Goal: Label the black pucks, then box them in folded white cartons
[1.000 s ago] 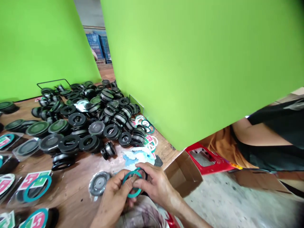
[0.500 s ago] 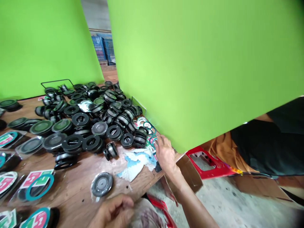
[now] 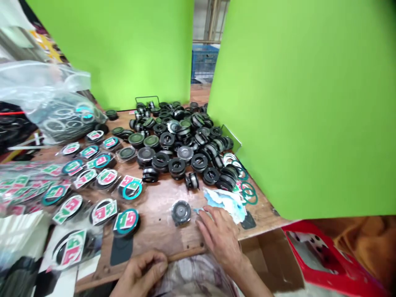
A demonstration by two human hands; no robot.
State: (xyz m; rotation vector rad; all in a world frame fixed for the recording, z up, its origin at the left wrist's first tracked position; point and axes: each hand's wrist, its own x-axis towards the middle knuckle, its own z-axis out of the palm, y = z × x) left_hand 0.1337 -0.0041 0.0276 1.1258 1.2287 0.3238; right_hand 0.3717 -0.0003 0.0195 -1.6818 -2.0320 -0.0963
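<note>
My left hand [image 3: 142,270] is at the table's front edge, thumb and forefinger pressed together; anything between them is hidden. My right hand [image 3: 220,235] is over the crumpled blue and white cloth [image 3: 227,202], its fingers bent together and pointing left. What those fingers hold, if anything, I cannot make out. Just left of their tips a round dark grey disc [image 3: 181,212] in clear wrap lies flat on the wooden table [image 3: 157,235]. Teal rings [image 3: 249,193] and white rings [image 3: 229,158] lie beyond my right hand, by the green panel.
Black round parts [image 3: 167,140] are heaped at the back. Bagged discs with red and green cards [image 3: 126,218] stand in rows at left. A plastic bag of rings [image 3: 64,119] sits farther back. Green panels [image 3: 297,107] border the table; an open carton [image 3: 272,264] stands below its right side.
My right hand has drawn back from the rings at the table's right edge toward the grey disc. The view has turned left, bringing in more bagged discs. My left hand stays low at the front.
</note>
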